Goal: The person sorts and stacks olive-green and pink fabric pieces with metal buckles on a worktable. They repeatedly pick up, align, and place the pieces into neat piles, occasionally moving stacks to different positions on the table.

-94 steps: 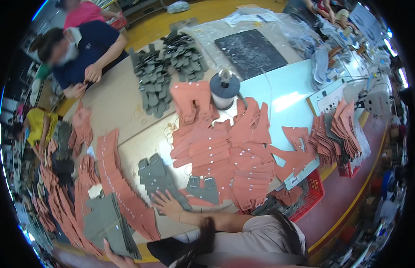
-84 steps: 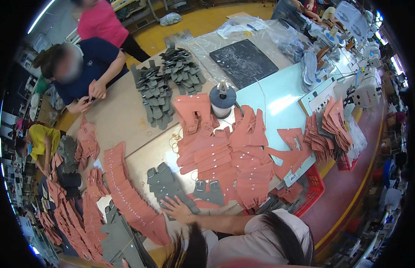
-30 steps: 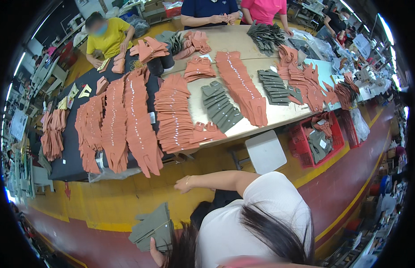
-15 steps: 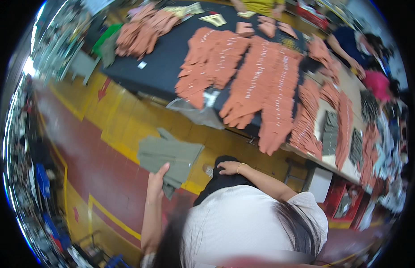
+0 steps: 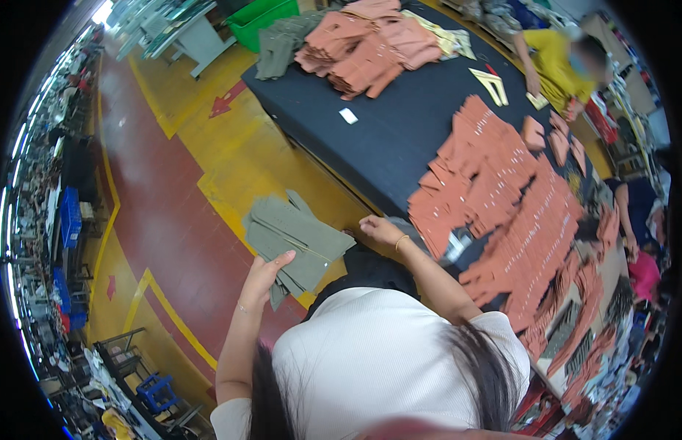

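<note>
My left hand (image 5: 271, 273) grips a stack of grey-green cut fabric pieces (image 5: 300, 238) by its lower left side, thumb on top. The stack hangs over the floor, its layers slightly fanned, with a slit-like line along the top piece. Just beyond the stack's right end is my right hand (image 5: 382, 230), loosely curled with fingers a little apart. It holds nothing that I can see. The right hand is near the edge of a dark-topped table (image 5: 341, 154), where rows of salmon-coloured fabric pieces (image 5: 480, 172) with small white tags lie.
At the table's far end are a salmon fabric heap (image 5: 363, 48), grey-green fabric (image 5: 286, 44) and a green bin (image 5: 256, 20). A person in yellow (image 5: 568, 73) works across the table. A red-and-yellow floor aisle (image 5: 161, 191) runs along the left, beside blue crates (image 5: 71, 218) and a blue stool (image 5: 157, 394).
The view has swung so the table sits farther right and its far end shows more. My right hand has lifted off my dark-clothed leg toward the stack. My left hand keeps its grip.
</note>
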Tool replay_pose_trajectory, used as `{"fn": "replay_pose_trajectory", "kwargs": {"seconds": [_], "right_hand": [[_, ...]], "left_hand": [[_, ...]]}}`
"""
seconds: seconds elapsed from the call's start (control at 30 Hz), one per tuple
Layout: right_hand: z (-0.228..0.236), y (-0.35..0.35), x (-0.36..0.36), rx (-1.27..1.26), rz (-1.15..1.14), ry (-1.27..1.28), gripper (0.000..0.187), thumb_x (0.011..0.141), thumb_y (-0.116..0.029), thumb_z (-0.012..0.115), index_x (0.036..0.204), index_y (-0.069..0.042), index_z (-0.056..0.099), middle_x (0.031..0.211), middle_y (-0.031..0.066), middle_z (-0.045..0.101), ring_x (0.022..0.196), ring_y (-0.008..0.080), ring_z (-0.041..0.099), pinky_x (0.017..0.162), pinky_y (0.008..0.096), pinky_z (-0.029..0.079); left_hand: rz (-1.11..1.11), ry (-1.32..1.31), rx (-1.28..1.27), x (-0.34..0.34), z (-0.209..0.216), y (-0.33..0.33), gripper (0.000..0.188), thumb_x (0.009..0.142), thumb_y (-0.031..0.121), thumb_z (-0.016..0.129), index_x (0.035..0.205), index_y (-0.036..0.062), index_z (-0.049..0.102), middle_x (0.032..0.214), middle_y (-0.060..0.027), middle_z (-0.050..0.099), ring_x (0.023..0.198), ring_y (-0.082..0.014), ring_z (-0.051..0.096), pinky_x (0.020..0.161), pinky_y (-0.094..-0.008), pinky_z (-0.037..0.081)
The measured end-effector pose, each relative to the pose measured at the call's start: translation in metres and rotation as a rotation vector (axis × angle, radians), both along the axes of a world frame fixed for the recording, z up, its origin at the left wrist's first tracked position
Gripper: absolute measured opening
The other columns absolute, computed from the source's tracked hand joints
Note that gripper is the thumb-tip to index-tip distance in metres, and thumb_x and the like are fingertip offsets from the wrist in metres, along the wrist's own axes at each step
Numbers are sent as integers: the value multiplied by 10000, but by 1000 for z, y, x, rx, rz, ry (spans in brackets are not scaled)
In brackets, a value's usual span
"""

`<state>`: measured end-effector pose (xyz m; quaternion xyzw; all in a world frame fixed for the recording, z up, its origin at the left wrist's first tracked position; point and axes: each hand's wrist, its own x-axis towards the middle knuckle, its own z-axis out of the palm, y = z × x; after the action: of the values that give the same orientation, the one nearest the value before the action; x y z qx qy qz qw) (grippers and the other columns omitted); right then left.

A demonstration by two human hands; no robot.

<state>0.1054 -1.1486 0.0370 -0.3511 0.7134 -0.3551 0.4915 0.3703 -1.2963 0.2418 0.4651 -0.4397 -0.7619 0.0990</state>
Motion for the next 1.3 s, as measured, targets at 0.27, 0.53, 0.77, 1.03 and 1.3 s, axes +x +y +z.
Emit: {"fn": "replay_pose_trajectory", "kwargs": {"seconds": [0.27, 0.53, 0.77, 1.03, 1.3], "right_hand": [[72, -168, -45, -32, -424, -853, 547, 1017, -505, 369, 1338, -73, 468, 1186, 57, 576, 1087, 183, 572, 924, 333, 450], [133, -346, -44, -359, -412, -908, 600, 970, -459, 524, 1356, -16, 409, 1277, 66, 543, 1154, 176, 530, 977, 341, 422], [158, -464, -94, -286, -552, -538, 642, 801, -168, 769, 1310, 53, 448, 1209, 120, 593, 1062, 188, 592, 909, 314, 483], [199, -437, -152, 50, -95, 593, 635, 663, -286, 763, 1246, -123, 568, 838, 153, 671, 795, 306, 670, 732, 368, 525], [188, -451, -136, 124, -77, 650, 608, 656, -204, 733, 1238, -124, 575, 1056, 107, 683, 892, 309, 668, 735, 417, 541]], "left_hand": [[285, 346, 144, -68, 0, -163, 540, 911, 174, 639, 1369, -6, 418, 1321, -140, 536, 1201, -273, 536, 1024, -411, 429], [175, 644, 595, -159, -60, -305, 524, 930, 217, 617, 1379, 33, 418, 1345, -119, 522, 1235, -288, 505, 1076, -459, 371], [-618, -116, 362, -170, -47, -445, 472, 976, 370, 559, 1293, 23, 508, 1272, -142, 568, 1146, -224, 570, 925, -355, 480], [-1218, -167, -1364, -324, -30, -603, 503, 775, 259, 758, 1209, 74, 585, 1112, -134, 602, 1053, -291, 580, 891, -393, 462], [-1527, -150, -2039, -471, -67, -637, 842, 527, 342, 893, 1232, 79, 515, 1217, -107, 520, 1182, -292, 465, 956, -422, 377]]}}
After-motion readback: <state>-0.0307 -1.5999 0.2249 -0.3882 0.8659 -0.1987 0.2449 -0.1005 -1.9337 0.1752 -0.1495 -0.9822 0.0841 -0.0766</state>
